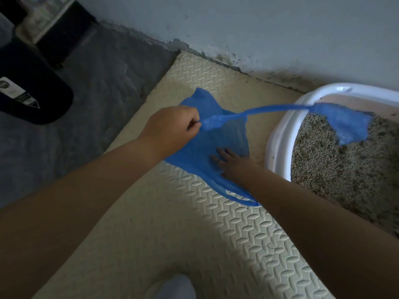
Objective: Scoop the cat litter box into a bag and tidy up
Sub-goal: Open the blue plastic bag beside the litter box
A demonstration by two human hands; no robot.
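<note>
A thin blue plastic bag (207, 145) hangs over the cream foam mat (194, 234). My left hand (172, 126) pinches the bag's upper edge, and a twisted blue handle strip stretches from it to the right, ending in a flap over the litter. My right hand (233, 162) lies with straight, spread fingers against the lower part of the bag, seen through the plastic. The white litter box (278, 134) stands at the right, filled with grey granular litter (336, 169).
A pale wall with dirt along its base runs across the top. A dark grey floor lies left of the mat. A dark rounded object (32, 89) with a white label and a black box stand at the upper left. A pale shape shows at the bottom edge.
</note>
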